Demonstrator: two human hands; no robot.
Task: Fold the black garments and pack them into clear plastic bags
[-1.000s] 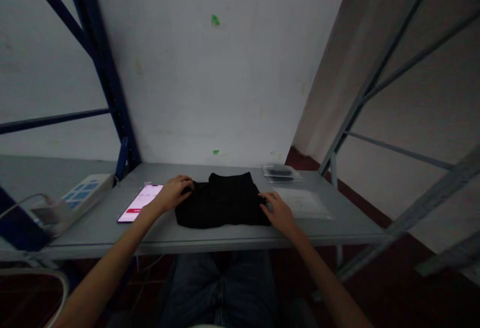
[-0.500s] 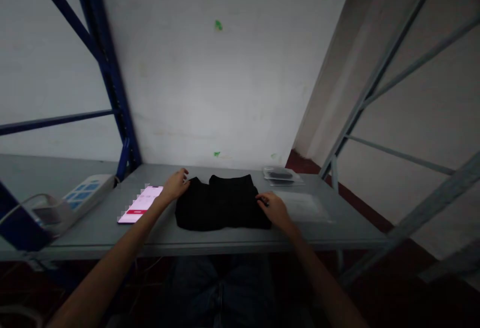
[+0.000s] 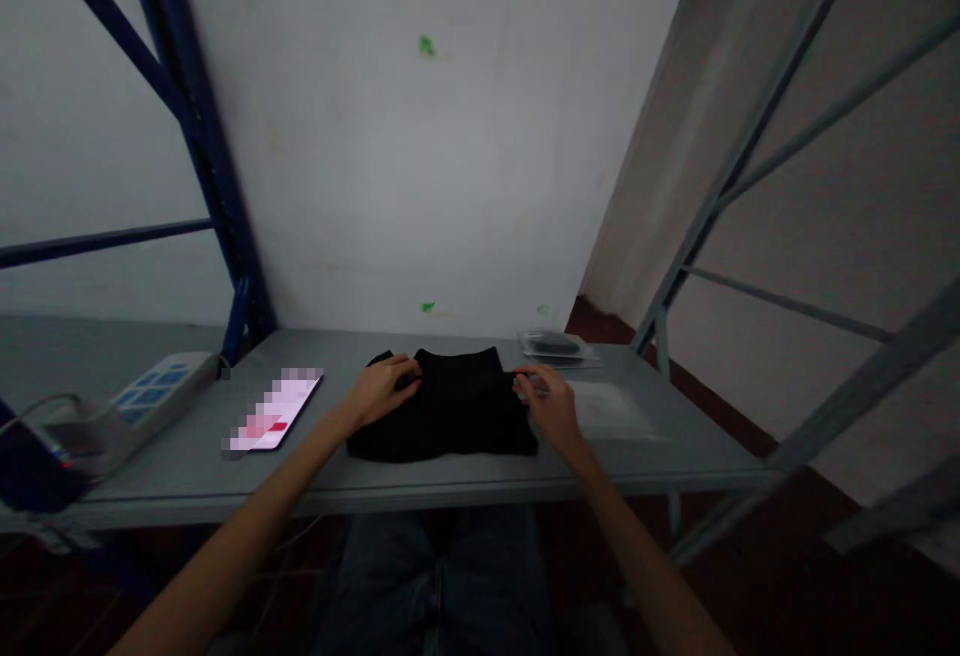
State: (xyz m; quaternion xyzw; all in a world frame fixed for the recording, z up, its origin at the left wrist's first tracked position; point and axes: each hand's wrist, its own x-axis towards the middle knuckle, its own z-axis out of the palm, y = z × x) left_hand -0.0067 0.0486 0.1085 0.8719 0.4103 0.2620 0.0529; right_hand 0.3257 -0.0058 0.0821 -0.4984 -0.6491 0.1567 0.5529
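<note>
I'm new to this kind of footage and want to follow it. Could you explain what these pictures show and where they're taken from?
There is no robot here: a person works with two bare hands. All the pictures come from one camera worn on the head, looking forward and down, so the person's legs show below the table edge.

On the grey table lies a black cloth item. The left hand rests on its left part, while the right hand seems to pinch its right edge.

To the left are a lit phone and a power strip. To the right lie a clear, flat bag and, behind it, packets with something dark inside.
</note>
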